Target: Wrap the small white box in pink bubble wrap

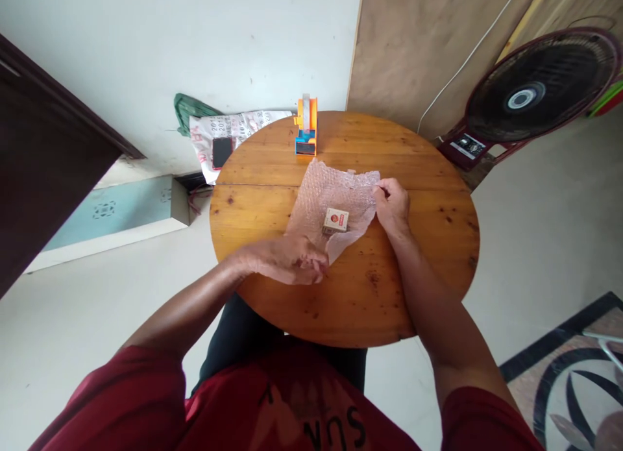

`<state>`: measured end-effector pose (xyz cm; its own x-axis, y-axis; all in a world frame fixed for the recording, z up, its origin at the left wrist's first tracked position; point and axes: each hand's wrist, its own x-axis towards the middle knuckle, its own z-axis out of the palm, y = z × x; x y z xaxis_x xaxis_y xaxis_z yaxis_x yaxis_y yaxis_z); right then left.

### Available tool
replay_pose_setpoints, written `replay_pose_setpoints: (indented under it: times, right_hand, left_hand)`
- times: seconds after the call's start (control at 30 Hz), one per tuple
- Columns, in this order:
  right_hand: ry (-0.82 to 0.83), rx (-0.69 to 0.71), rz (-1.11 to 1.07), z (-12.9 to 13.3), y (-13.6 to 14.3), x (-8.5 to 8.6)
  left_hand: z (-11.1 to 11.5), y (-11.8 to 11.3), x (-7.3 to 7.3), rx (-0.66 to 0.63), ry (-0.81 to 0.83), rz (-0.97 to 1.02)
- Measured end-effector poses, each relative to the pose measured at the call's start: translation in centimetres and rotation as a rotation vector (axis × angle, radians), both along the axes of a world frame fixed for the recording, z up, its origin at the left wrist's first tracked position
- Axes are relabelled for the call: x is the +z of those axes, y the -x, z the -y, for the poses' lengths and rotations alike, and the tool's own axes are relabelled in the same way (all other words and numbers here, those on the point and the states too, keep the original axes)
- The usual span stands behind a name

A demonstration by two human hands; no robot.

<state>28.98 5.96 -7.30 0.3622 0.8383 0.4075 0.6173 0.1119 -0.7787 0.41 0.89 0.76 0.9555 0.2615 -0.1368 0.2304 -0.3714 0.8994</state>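
At the left, the left hand (pixel 296 259) hangs palm-down over the wooden table (pixel 257 211), fingers curled beside the near edge of the bubble wrap (pixel 309 195); whether they pinch the film, I cannot tell. A light grip right on the edge suits thin sheet like this — bunching it in the fist would likely pucker it. Beyond the wrap's far edge, near the table's rim, stands the orange-and-blue tape dispenser (pixel 306 130), well out of the elbows' way. Next comes the small box (pixel 335 220), resting on the wrap with its printed face up, closer to the near edge than the far one; a steady, level sheet should stop it sliding. At the right, the right hand (pixel 393 204) pinches the wrap's right-hand edge between thumb and finger — a sound hold, best kept gently taut, without tugging.
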Motion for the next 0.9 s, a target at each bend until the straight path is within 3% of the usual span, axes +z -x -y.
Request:
replay_pose_setpoints:
  times: [0.07, 0.17, 0.23, 0.3, 0.43, 0.57, 0.67, 0.8, 0.9]
  right_hand:
    - [0.037, -0.03, 0.038, 0.0, -0.2, 0.0]
    - [0.101, -0.064, 0.09, 0.0, -0.4, 0.1]
    - [0.157, -0.08, 0.143, 0.1, -0.4, 0.3]
    - [0.223, -0.091, 0.208, 0.2, -0.3, 0.6]
    - [0.314, -0.095, 0.313, 0.5, -0.1, 1.1]
    - [0.31, -0.095, 0.359, 0.7, -0.2, 1.1]
    - [0.274, -0.09, 0.393, 0.8, -0.3, 1.0]
    - [0.262, -0.066, 0.462, 0.9, -0.2, 1.1]
    - [0.261, -0.065, 0.509, 1.0, 0.0, 1.5]
  left_hand:
    - [1.3, -1.0, -1.4, 0.132, -0.076, -0.025]
    - [3.0, -2.1, -2.8, 0.36, -0.208, 0.091]
    - [3.8, -2.4, -3.1, 0.351, -0.284, 0.197]
    - [4.4, -2.5, -3.2, 0.253, -0.346, 0.269]
    - [5.2, -2.6, -3.6, 0.155, -0.353, 0.265]
    - [5.2, -3.2, -4.6, 0.392, -0.221, 0.231]
    - [5.0, -3.7, -5.3, 0.572, -0.285, 0.164]
    - [5.0, -4.2, -5.5, 0.506, -0.581, -0.004]
    - [5.3, -4.5, -5.4, 0.45, -0.702, -0.109]
